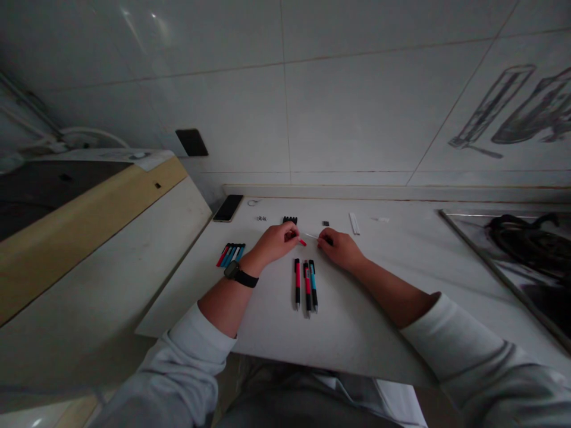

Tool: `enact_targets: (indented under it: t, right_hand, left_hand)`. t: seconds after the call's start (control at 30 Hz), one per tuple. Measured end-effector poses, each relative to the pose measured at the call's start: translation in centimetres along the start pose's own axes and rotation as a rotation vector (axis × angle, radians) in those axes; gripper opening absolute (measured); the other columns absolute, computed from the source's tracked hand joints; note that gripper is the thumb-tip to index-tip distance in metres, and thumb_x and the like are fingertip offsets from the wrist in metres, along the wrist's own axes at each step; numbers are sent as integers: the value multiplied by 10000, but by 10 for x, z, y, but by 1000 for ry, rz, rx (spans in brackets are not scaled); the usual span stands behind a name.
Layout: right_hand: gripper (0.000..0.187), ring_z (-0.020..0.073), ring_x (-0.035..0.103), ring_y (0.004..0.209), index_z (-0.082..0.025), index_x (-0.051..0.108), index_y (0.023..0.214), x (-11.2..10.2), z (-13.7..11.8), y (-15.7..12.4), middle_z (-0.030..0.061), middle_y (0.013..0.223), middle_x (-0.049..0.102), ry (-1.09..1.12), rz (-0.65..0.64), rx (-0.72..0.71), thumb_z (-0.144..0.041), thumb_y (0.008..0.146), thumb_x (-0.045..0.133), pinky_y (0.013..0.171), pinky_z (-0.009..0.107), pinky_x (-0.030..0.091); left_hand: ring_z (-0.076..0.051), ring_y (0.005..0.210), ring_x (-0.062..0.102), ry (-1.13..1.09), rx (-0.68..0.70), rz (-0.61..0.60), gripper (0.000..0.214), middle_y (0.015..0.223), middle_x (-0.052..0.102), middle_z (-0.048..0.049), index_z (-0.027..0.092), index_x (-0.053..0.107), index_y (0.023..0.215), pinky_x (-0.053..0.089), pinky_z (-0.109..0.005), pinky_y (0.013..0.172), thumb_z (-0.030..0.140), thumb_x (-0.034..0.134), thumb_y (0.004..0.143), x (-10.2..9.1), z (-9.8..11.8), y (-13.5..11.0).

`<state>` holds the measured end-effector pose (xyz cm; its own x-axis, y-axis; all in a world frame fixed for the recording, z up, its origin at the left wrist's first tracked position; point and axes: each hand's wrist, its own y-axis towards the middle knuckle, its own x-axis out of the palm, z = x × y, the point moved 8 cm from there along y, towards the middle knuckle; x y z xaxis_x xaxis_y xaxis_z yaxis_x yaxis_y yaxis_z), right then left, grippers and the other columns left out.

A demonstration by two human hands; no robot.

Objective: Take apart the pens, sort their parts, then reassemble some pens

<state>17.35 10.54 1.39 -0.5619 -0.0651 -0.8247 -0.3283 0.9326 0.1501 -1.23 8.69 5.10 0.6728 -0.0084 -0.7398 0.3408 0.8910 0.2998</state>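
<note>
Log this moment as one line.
left hand: holds red piece; right hand: holds thin white rod; table: three pens, phone

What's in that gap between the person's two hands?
In the head view, a small red piece juts from the left hand, and a thin pale rod from the right hand.

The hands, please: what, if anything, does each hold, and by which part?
Left hand holds a red piece, right hand a thin white rod, each by one end.
</note>
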Motion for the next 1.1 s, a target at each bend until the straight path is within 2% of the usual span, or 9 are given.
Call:
enact_targets:
  t: [0.17,0.3,0.37,0.5,0.63,0.77,0.9,1.1]
  right_hand:
    - [137,172,655,780,-219,677,941,0,-1,-1,50,898,757,-6,8,-21,-296,954,564,727,265,420]
    - [133,176,652,771,-219,673,940,-1,-1,-1,51,904,754,2,7,-23,-299,946,567,709,271,416]
    - [125,179,651,773,-220,672,954,-2,-1,-2,50,899,753,3,8,-15,-289,940,568,700,273,413]
    - [123,181,653,786,-219,665,966,-1,1,-1,47,892,750,15,-1,-15,-276,939,559,707,274,414]
    - [121,179,646,770,-217,658,956,0,2,0,43,878,742,17,2,-28,-278,939,556,703,274,409]
    - [127,175,637,750,-217,663,955,0,2,0,39,868,740,21,12,-37,-284,938,557,698,273,406]
    - [132,177,636,741,-223,664,963,0,4,0,38,858,737,18,14,-38,-300,933,560,692,276,406]
    - [140,182,643,745,-228,656,953,1,4,0,42,858,740,25,2,-55,-306,939,541,705,283,418]
  left_hand:
    - [-144,724,633,-22,-22,-3,110,869,733,-21,198,694,959,453,-255,661,289,650,913,-1,-3,1]
    - [-153,736,639,-47,-29,-4,159,859,730,-28,197,720,972,474,-270,688,329,647,922,-8,-5,2]
    - [-162,780,653,-69,-19,44,184,895,737,-38,200,737,995,497,-287,742,345,650,923,-21,-7,4]
    - [-187,919,670,-135,-30,237,195,1011,743,-71,197,760,984,523,-315,840,351,700,880,-63,-19,6]
    - [-190,892,692,-408,-122,368,285,990,749,-87,163,733,1030,565,-330,822,396,708,868,-100,-45,3]
    - [-156,858,703,-598,-125,553,417,1037,729,-76,178,675,1214,586,-310,812,454,675,901,-132,-57,-8]
    - [-139,823,699,-624,-130,613,471,968,700,-48,193,626,1279,586,-277,771,482,666,909,-147,-55,-16]
    - [-137,769,685,-594,-179,558,377,884,690,-27,181,623,1067,574,-264,714,454,746,839,-149,-52,-19]
